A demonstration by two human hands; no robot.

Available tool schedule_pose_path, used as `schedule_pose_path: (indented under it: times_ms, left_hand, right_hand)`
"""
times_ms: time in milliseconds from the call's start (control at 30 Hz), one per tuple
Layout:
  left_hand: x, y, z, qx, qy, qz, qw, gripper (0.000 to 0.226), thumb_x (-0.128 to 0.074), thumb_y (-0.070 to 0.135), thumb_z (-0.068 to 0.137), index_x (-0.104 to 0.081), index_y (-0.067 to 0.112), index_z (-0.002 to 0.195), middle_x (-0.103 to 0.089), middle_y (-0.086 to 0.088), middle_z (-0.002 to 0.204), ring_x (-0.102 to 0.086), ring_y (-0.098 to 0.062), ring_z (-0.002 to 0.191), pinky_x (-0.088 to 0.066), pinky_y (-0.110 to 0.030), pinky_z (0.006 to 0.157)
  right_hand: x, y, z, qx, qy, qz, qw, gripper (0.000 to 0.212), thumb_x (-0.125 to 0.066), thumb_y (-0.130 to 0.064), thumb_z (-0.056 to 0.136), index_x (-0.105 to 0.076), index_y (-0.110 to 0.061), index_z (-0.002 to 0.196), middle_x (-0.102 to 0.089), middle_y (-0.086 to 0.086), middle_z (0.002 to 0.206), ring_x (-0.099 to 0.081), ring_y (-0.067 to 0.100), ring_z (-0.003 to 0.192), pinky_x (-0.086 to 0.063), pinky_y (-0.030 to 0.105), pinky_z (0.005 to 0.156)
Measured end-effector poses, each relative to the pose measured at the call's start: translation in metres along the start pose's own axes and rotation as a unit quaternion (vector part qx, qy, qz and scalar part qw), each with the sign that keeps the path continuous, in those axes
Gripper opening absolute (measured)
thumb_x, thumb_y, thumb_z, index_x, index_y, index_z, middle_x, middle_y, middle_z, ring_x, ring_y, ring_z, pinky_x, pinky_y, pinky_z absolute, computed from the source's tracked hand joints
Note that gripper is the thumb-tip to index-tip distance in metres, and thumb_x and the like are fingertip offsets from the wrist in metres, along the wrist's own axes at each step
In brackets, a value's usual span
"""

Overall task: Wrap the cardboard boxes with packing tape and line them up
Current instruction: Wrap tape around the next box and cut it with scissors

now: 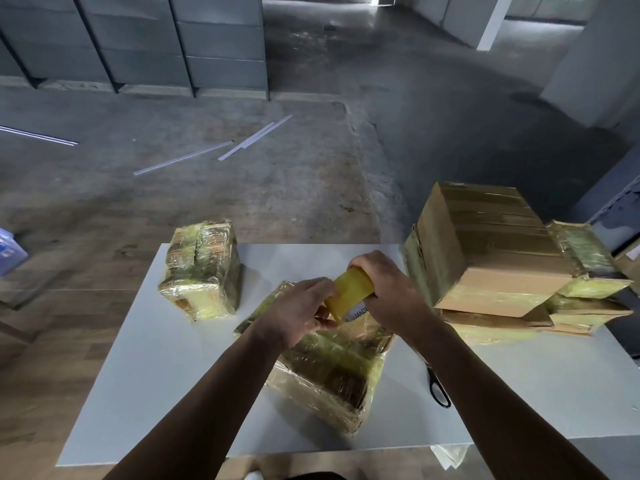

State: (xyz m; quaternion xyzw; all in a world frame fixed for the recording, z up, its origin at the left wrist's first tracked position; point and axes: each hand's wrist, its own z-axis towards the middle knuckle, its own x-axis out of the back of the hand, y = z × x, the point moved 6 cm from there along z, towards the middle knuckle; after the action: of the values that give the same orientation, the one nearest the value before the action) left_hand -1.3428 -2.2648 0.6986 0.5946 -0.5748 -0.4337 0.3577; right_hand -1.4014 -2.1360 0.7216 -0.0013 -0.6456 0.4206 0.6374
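Tape held over the middle box on a white table.
Stack of taped boxes sits at the far right corner. The middle box, part wrapped, lies tilted near the front edge. Left box, fully wrapped, stands at the far edge, left side. Right hand is curled tight round the yellow tape roll; left hand pinches the roll's near edge. Scissors lie flat just right of the middle box, partly under the right forearm.
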Motion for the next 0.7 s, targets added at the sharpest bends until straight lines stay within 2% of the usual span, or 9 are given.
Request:
schedule_pose_path:
  times_ms: [133,233,333,500,600,700]
  left_hand:
    - [0.0006,0.0037,-0.0025,-0.021,-0.002,0.016,1.000,0.015,-0.044,0.004,0.095,-0.056,-0.005,0.095,-0.045,-0.017,0.091,-0.041,-0.016,0.066,-0.051,-0.028,0.064]
    - [0.0016,0.0040,-0.0038,0.000,0.021,-0.005,1.000,0.019,-0.047,0.015,0.096,-0.059,0.004,0.088,-0.049,-0.009,0.078,-0.047,-0.012,0.061,-0.052,-0.027,0.061]
    - [0.0015,0.0063,-0.0040,-0.019,0.021,0.022,0.999,0.019,-0.046,0.010,0.096,-0.058,0.004,0.082,-0.049,-0.006,0.071,-0.050,-0.003,0.049,-0.052,-0.024,0.058]
    - [0.0052,0.0031,-0.0022,-0.010,0.038,0.005,0.999,0.025,-0.045,0.014,0.095,-0.057,0.007,0.073,-0.044,-0.002,0.061,-0.044,-0.009,0.053,-0.052,-0.031,0.063]
    - [0.0053,0.0009,-0.0017,-0.018,0.027,0.006,0.999,0.027,-0.045,0.013,0.094,-0.057,0.009,0.070,-0.044,-0.007,0.065,-0.043,-0.009,0.053,-0.052,-0.030,0.062]
    - [0.0064,-0.0016,-0.0014,-0.024,0.023,0.014,0.999,0.024,-0.044,0.009,0.093,-0.057,0.005,0.074,-0.042,-0.012,0.074,-0.042,-0.010,0.054,-0.051,-0.027,0.059]
  right_hand:
    - [-0.0042,0.0068,-0.0003,-0.016,0.000,-0.009,1.000,0.044,-0.055,0.001,0.079,-0.049,-0.023,0.115,-0.037,-0.012,0.102,-0.038,0.006,0.095,-0.032,0.018,0.073]
    - [-0.0073,0.0064,-0.0003,-0.016,-0.004,-0.010,1.000,0.046,-0.054,0.002,0.078,-0.048,-0.024,0.115,-0.035,-0.012,0.102,-0.037,0.005,0.095,-0.033,0.016,0.073]
    - [-0.0089,0.0030,-0.0008,-0.016,-0.007,-0.009,1.000,0.046,-0.053,0.003,0.078,-0.048,-0.023,0.115,-0.036,-0.011,0.102,-0.038,0.007,0.097,-0.039,0.022,0.078]
    - [-0.0094,-0.0002,-0.0021,-0.014,-0.013,-0.017,1.000,0.044,-0.056,0.002,0.079,-0.048,-0.019,0.117,-0.036,-0.009,0.103,-0.039,0.010,0.099,-0.044,0.026,0.080]
    - [-0.0095,-0.0008,-0.0022,-0.011,-0.019,-0.021,1.000,0.045,-0.056,0.002,0.079,-0.048,-0.019,0.118,-0.034,-0.010,0.103,-0.038,0.008,0.098,-0.039,0.022,0.078]
    - [-0.0099,-0.0006,-0.0026,-0.016,-0.018,-0.019,1.000,0.044,-0.056,0.002,0.081,-0.048,-0.020,0.118,-0.035,-0.010,0.104,-0.038,0.007,0.098,-0.038,0.022,0.078]
